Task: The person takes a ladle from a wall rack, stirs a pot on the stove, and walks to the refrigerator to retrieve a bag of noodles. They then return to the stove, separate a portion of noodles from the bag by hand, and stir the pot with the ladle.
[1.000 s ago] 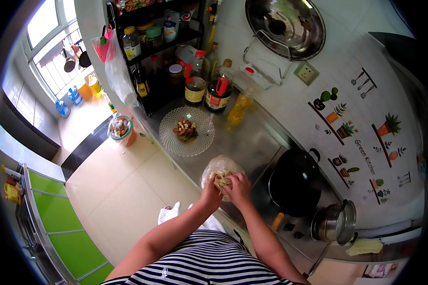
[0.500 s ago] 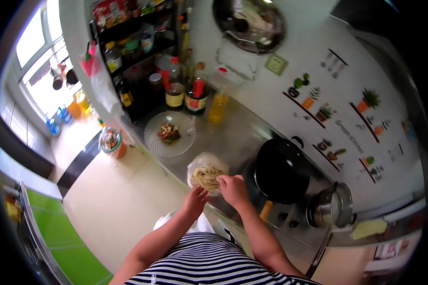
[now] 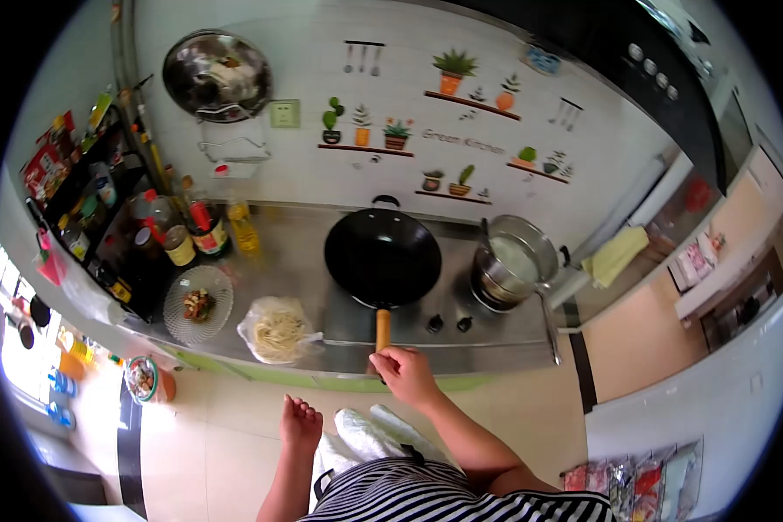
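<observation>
My right hand (image 3: 404, 374) is closed round the lower end of the wooden handle of a black wok (image 3: 383, 261), which sits over the stove. My left hand (image 3: 302, 424) hangs in front of the counter edge, its fingers curled in with nothing seen in them. Left of the wok, noodles (image 3: 278, 335) lie in an open clear plastic bag on the counter, with neither hand touching them. Farther left stands a glass plate (image 3: 176, 320) holding chopped ingredients.
A steel pot (image 3: 515, 261) with a long-handled utensil stands right of the wok, near two black stove knobs (image 3: 451, 324). Sauce bottles (image 3: 204, 228), an oil bottle (image 3: 244, 228) and a black rack fill the left corner. A bin (image 3: 150, 380) is on the floor.
Both hands have left the noodle bag. My right hand has moved right onto the wok handle; my left hand has drawn back toward my body. My view has turned right.
</observation>
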Demonstrator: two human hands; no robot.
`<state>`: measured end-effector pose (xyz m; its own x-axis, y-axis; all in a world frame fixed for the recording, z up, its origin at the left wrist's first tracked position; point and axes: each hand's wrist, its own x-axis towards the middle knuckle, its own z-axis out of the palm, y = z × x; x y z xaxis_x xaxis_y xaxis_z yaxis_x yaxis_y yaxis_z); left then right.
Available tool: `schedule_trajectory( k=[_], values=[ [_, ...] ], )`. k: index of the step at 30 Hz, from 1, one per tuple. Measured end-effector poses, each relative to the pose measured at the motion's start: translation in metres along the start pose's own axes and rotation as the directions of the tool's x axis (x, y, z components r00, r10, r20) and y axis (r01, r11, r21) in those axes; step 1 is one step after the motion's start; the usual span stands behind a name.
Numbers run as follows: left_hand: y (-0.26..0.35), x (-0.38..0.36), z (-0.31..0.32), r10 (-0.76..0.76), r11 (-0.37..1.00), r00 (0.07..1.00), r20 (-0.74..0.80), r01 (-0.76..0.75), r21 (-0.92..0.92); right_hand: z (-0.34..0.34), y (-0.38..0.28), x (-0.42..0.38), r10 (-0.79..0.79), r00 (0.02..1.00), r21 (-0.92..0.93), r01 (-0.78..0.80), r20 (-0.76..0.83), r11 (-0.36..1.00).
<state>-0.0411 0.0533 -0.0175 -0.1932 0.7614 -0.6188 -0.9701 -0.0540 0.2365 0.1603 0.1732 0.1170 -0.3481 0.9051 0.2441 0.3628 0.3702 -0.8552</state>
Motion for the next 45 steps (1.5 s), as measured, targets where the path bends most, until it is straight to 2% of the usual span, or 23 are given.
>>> schedule_trajectory(
  k=[4,9,11,13,14,18,20,21,23,28,33,35,37,38,40,41,42,43,45],
  values=[
    [-0.030,-0.012,-0.016,-0.098,0.992,0.994,-0.043,0.101,0.072,-0.048,0.018,-0.032,0.069,0.990,-0.072,-0.078,-0.120,0.994],
    [-0.061,-0.023,0.001,-0.078,0.990,0.997,-0.021,0.080,0.118,-0.111,0.067,-0.059,0.171,0.948,-0.113,-0.207,-0.267,0.972],
    [-0.074,-0.023,0.006,-0.042,0.992,0.999,0.014,0.040,0.118,-0.140,0.110,-0.064,0.229,0.937,-0.107,-0.264,-0.263,0.959],
    [-0.093,-0.020,0.011,-0.015,0.991,1.000,0.008,0.014,0.132,-0.169,0.147,-0.070,0.259,0.864,0.024,-0.276,-0.431,0.961],
    [-0.106,-0.021,0.016,-0.012,0.991,1.000,0.006,0.011,0.133,-0.194,0.150,-0.071,0.214,0.873,-0.107,-0.287,-0.438,0.952],
    [-0.175,-0.013,0.044,0.007,0.993,1.000,-0.018,-0.005,0.118,-0.278,0.246,-0.081,0.184,0.867,-0.170,-0.291,-0.463,0.942],
    [-0.219,-0.007,0.057,-0.016,0.997,0.999,-0.046,0.019,0.081,-0.317,0.303,-0.095,0.166,0.872,-0.446,-0.388,-0.460,0.807],
    [-0.241,-0.005,0.063,-0.034,0.997,0.997,-0.070,0.038,0.062,-0.333,0.311,-0.102,0.170,0.882,-0.448,-0.380,-0.440,0.809],
    [-0.284,-0.002,0.076,-0.092,0.994,0.995,-0.025,0.093,0.050,-0.361,0.328,-0.103,0.321,0.857,-0.588,-0.511,-0.402,0.627],
    [-0.351,-0.011,0.116,-0.048,0.990,0.998,-0.035,0.052,0.132,-0.388,0.369,-0.112,0.446,0.833,-0.615,-0.547,-0.328,0.569],
    [-0.372,-0.017,0.131,0.024,0.981,0.999,-0.048,-0.014,0.195,-0.385,0.400,-0.109,0.508,0.828,-0.513,-0.550,-0.236,0.659],
    [-0.375,-0.016,0.131,0.033,0.979,0.998,-0.058,-0.021,0.202,-0.384,0.406,-0.107,0.453,0.852,-0.485,-0.522,-0.262,0.702],
    [-0.381,-0.015,0.134,0.029,0.981,0.997,-0.072,-0.014,0.196,-0.388,0.406,-0.101,0.574,0.797,-0.397,-0.597,-0.190,0.697],
    [-0.382,-0.016,0.135,0.023,0.982,0.996,-0.085,-0.006,0.189,-0.388,0.416,-0.103,0.573,0.799,-0.398,-0.592,-0.181,0.701],
    [-0.383,-0.017,0.140,0.042,0.980,0.996,-0.084,-0.025,0.198,-0.390,0.450,-0.109,0.599,0.777,0.082,-0.596,-0.191,0.799],
    [-0.383,-0.018,0.142,0.050,0.977,0.996,-0.079,-0.033,0.210,-0.396,0.447,-0.107,0.597,0.781,0.079,-0.594,-0.184,0.801],
    [-0.383,-0.017,0.140,0.054,0.978,0.995,-0.081,-0.036,0.203,-0.409,0.428,-0.105,0.647,0.756,0.343,-0.583,-0.104,0.736],
    [-0.381,-0.016,0.138,0.071,0.977,0.994,-0.079,-0.053,0.206,-0.422,0.407,-0.102,0.675,0.738,0.579,-0.545,-0.012,0.606],
    [-0.377,-0.014,0.133,0.084,0.977,0.993,-0.079,-0.066,0.205,-0.442,0.387,-0.101,0.659,0.751,0.542,-0.540,-0.035,0.644]
  ],
)
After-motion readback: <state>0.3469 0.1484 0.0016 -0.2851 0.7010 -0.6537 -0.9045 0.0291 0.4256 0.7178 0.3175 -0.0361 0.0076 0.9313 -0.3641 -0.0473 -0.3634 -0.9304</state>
